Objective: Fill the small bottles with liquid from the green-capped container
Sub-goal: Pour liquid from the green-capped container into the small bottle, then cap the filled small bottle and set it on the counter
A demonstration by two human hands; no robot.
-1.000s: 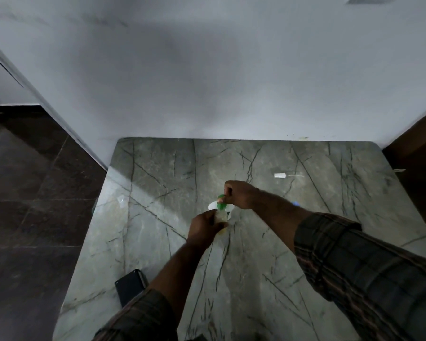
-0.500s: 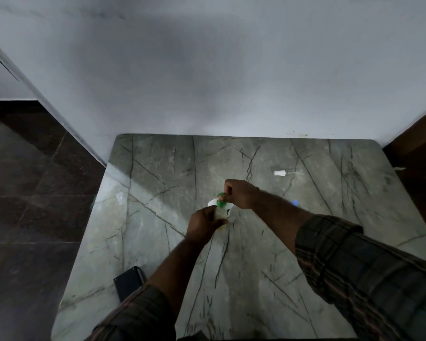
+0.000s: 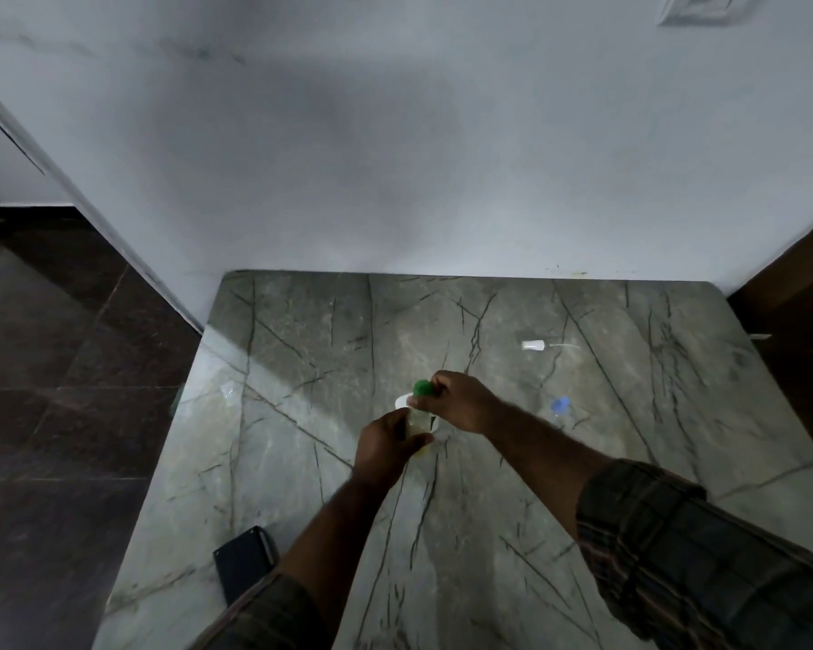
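My left hand (image 3: 386, 445) grips a small clear container (image 3: 418, 422) of yellowish liquid at the middle of the marble table (image 3: 301, 368). My right hand (image 3: 461, 403) pinches its green cap (image 3: 422, 388) from above. A white rim (image 3: 401, 401) shows just behind the container; I cannot tell what it belongs to. A small bottle with a blue cap (image 3: 559, 405) lies to the right of my right wrist. A small white nozzle piece (image 3: 533, 344) lies farther back on the right.
A dark flat object (image 3: 245, 560) rests near the table's front left edge. A small clear scrap (image 3: 228, 394) lies at the left edge. A pale wall stands behind the table; dark tiled floor is at the left, dark furniture at the right.
Both hands stay on the container and green cap at the same spot. The view shifts slightly; no clear movement of the objects.
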